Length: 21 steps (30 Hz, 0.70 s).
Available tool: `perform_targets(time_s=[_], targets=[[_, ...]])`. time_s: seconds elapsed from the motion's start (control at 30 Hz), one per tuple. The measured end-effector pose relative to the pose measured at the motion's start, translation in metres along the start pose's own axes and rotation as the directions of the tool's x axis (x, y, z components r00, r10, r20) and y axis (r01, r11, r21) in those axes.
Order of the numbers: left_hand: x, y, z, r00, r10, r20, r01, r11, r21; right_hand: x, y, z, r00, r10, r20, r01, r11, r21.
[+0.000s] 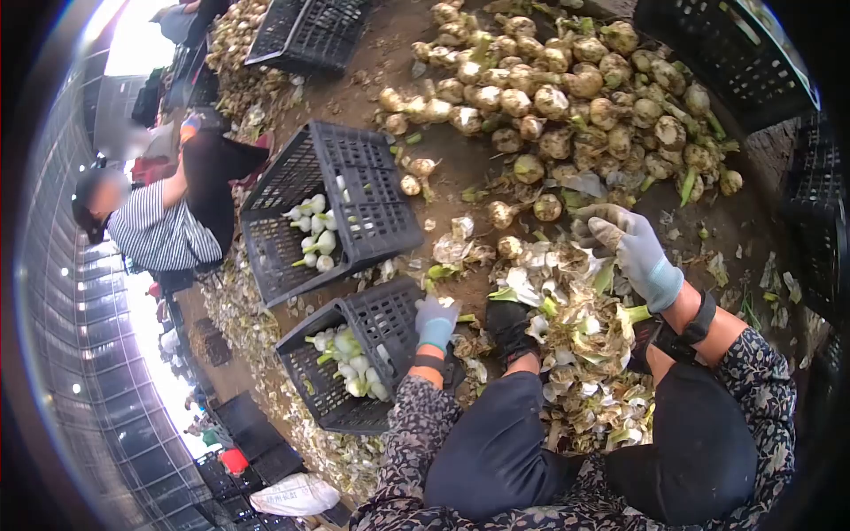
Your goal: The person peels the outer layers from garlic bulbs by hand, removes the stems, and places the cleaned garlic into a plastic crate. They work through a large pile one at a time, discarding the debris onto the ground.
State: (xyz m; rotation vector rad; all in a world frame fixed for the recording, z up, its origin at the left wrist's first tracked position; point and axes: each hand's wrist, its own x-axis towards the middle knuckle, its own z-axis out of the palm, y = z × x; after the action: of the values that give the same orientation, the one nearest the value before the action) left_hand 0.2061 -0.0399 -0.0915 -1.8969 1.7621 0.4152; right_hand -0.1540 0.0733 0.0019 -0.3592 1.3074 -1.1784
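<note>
My left hand (436, 322), in a grey-blue glove, is by the side wall of the near black crate (398, 314). Its fingers are curled, and a small pale bit shows at their tips; what it is, I cannot make out. My right hand (633, 252), gloved alike with soiled fingertips, reaches over the near edge of a heap of unpeeled garlic bulbs (584, 81). Its fingers are bent and apart, with no bulb visible in them. Peeled white garlic bulbs (356, 365) with short green stems lie in the near crate.
A second black crate (372, 195) holds more peeled bulbs. Papery skins (584, 354) cover the ground between my feet. More crates (726, 62) stand at upper right and top. A person in a striped shirt (168, 226) sits at left. A white sack (294, 496) lies lower left.
</note>
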Motion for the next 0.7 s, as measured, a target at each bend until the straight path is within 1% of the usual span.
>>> perform_targets(time_s=[0.03, 0.07, 0.1, 0.13, 0.17, 0.2, 0.23, 0.27, 0.3, 0.37, 0.4, 0.43, 0.5, 0.53, 0.57, 0.63, 0.67, 0.7], targets=[[0.010, -0.003, 0.001, 0.993, 0.002, 0.120, -0.001, 1.000, -0.014, 0.000, -0.001, -0.003, 0.999, 0.032, -0.001, -0.032, 0.999, 0.001], [0.003, 0.007, -0.017, 0.992, 0.098, 0.083, -0.082, 0.981, -0.174, 0.003, 0.003, -0.003, 0.999, -0.025, -0.030, 0.027, 0.998, 0.054], [0.002, 0.019, -0.026, 0.993, 0.110, 0.054, -0.038, 0.694, -0.719, 0.003, 0.002, -0.003, 0.999, -0.013, -0.031, 0.015, 0.999, 0.040], [-0.002, 0.027, -0.035, 0.979, 0.139, 0.146, 0.069, 0.449, -0.891, 0.002, 0.000, -0.003, 1.000, 0.013, -0.013, -0.013, 1.000, 0.018], [-0.012, 0.044, -0.062, 0.934, 0.344, 0.102, 0.033, 0.199, -0.979, 0.001, -0.001, -0.003, 0.999, 0.039, 0.004, -0.039, 0.999, -0.004], [-0.024, 0.067, -0.088, 0.851, 0.525, -0.011, 0.039, -0.085, -0.996, 0.001, -0.002, -0.002, 0.995, 0.092, 0.046, -0.091, 0.996, -0.018], [-0.045, 0.095, -0.118, 0.753, 0.652, -0.090, 0.121, -0.272, -0.955, 0.003, 0.000, -0.004, 0.970, 0.154, 0.186, -0.156, 0.988, -0.003], [-0.057, 0.114, -0.137, 0.650, 0.751, -0.115, 0.212, -0.325, -0.922, 0.000, -0.009, 0.000, 0.969, 0.166, 0.182, -0.174, 0.984, 0.025], [-0.067, 0.132, -0.145, 0.596, 0.790, -0.142, 0.290, -0.377, -0.880, -0.005, -0.018, 0.007, 0.969, 0.177, 0.174, -0.189, 0.981, 0.054], [-0.077, 0.163, -0.153, 0.449, 0.887, -0.109, 0.280, -0.256, -0.925, -0.003, -0.021, 0.007, 0.978, 0.001, 0.207, -0.047, 0.975, 0.216], [-0.085, 0.174, -0.149, 0.445, 0.892, -0.083, 0.166, -0.173, -0.971, -0.001, -0.020, 0.006, 0.981, -0.092, 0.168, 0.056, 0.976, 0.211], [-0.087, 0.180, -0.140, 0.435, 0.896, -0.086, 0.080, -0.134, -0.988, 0.006, -0.013, 0.001, 0.988, -0.114, 0.106, 0.085, 0.964, 0.251], [-0.094, 0.195, -0.136, 0.442, 0.892, -0.094, -0.157, -0.026, -0.987, 0.000, -0.025, -0.005, 1.000, -0.015, -0.022, 0.020, 0.976, 0.217], [-0.102, 0.200, -0.132, 0.422, 0.891, -0.170, -0.342, -0.018, -0.940, -0.004, -0.032, -0.005, 0.994, -0.041, -0.102, 0.067, 0.960, 0.272], [-0.119, 0.204, -0.140, 0.447, 0.888, -0.106, -0.260, 0.016, -0.965, -0.003, -0.031, -0.006, 0.994, -0.040, -0.106, 0.068, 0.961, 0.268], [-0.129, 0.211, -0.128, 0.441, 0.830, -0.342, -0.519, -0.075, -0.851, 0.002, -0.026, -0.007, 0.976, -0.176, -0.127, 0.204, 0.944, 0.258], [-0.129, 0.213, -0.118, 0.494, 0.801, -0.338, -0.448, -0.099, -0.888, 0.001, -0.027, -0.006, 0.983, -0.155, -0.102, 0.178, 0.941, 0.289], [-0.128, 0.211, -0.111, 0.498, 0.798, -0.341, -0.449, -0.100, -0.888, 0.001, -0.028, -0.005, 0.983, -0.154, -0.097, 0.176, 0.942, 0.287]])
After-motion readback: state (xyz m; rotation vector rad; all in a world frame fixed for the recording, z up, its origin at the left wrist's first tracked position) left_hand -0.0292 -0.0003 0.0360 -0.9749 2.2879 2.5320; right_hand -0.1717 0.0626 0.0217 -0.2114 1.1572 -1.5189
